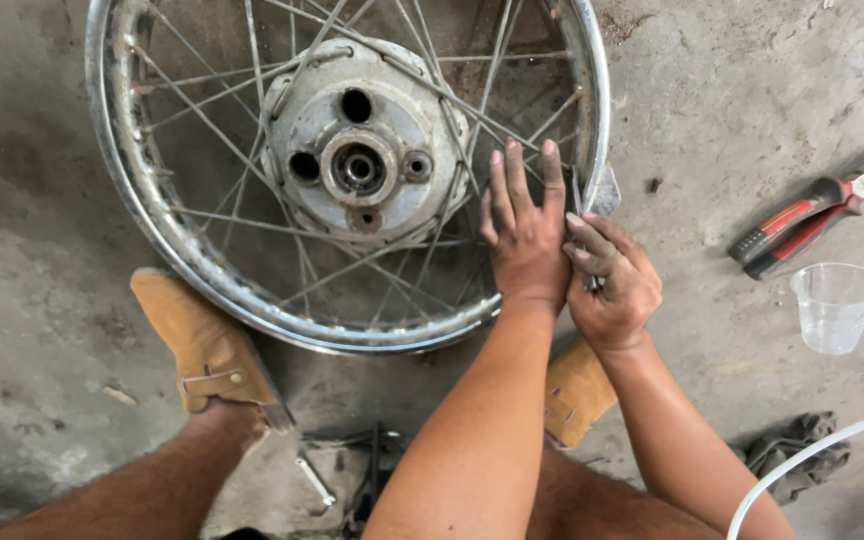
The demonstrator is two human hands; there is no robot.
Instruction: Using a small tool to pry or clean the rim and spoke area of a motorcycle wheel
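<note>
A spoked metal wheel rim lies flat on the concrete floor, its grey hub in the middle. My left hand rests flat on the spokes near the rim's right side, fingers stretched out. My right hand is curled beside it around a thin dark metal tool that reaches up to the rim's inner edge. What the tool's tip touches is hidden.
Red-and-black pliers lie at the right, with a clear plastic cup just below. A dark rag and white tube sit lower right. My tan shoes brace the rim. Small tools lie between my legs.
</note>
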